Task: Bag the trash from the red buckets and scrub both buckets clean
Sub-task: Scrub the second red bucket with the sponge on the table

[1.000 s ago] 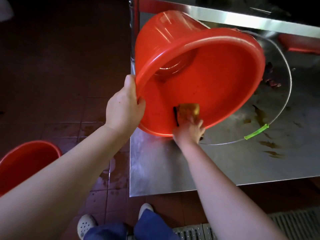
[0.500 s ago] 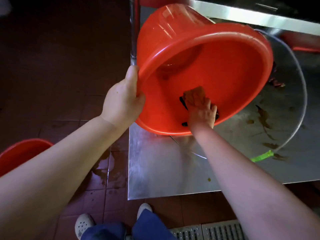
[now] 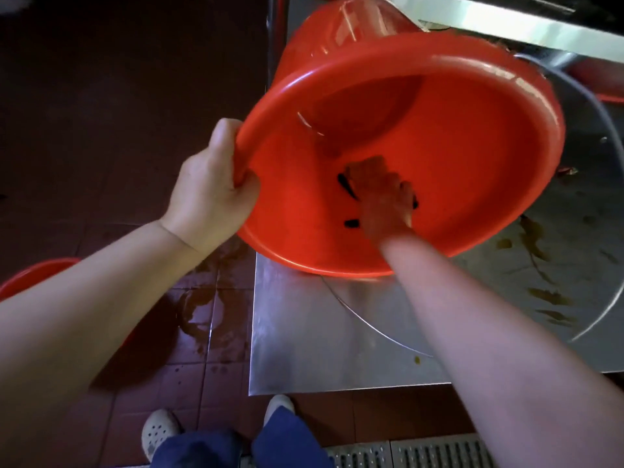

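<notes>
At the far left, the floor bucket (image 3: 33,275) shows only part of its red rim behind the left forearm. It stands on the dark tiled floor near a brown puddle (image 3: 199,309). The left hand (image 3: 209,194) grips the rim of the tilted bucket (image 3: 456,163), thumb inside and fingers curled round the outside. This bucket leans on the steel tabletop (image 3: 320,349) at its left edge, with its mouth facing the person. Inside it, the right hand (image 3: 385,207) is blurred; its fingers curl over a sponge (image 3: 363,167) and press it against the lower inner wall. Further right, brown smears (image 3: 547,295) streak the tabletop.
</notes>
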`<act>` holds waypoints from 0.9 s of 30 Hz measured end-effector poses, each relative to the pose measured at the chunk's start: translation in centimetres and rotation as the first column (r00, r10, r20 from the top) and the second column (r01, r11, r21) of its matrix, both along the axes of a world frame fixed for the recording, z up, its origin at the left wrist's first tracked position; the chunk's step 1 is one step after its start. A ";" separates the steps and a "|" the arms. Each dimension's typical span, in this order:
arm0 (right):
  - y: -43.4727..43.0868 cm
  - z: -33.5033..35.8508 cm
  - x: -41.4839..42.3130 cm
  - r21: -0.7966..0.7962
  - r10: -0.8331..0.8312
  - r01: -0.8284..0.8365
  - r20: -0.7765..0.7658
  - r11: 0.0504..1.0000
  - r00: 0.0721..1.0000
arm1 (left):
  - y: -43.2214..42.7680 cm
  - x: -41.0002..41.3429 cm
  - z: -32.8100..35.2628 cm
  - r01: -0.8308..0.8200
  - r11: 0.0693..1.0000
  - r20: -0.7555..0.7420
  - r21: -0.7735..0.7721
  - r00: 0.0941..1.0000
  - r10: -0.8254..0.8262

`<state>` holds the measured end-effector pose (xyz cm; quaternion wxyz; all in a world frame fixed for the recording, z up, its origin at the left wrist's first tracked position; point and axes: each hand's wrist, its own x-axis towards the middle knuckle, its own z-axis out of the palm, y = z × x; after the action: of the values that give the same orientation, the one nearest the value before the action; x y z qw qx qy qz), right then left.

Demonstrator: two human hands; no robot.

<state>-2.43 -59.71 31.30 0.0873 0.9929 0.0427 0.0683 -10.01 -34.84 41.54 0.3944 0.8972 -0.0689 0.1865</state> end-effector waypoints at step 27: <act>8.4 0.0 3.5 0.418 -0.297 0.440 -0.363 0.795 0.883 | -0.8 0.7 -0.3 0.028 0.995 0.113 0.092 0.993 -0.039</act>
<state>1.02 -51.35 31.25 -0.1618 0.9703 -0.1601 -0.0822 -9.26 -35.64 41.23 0.3522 0.9006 -0.1147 0.2276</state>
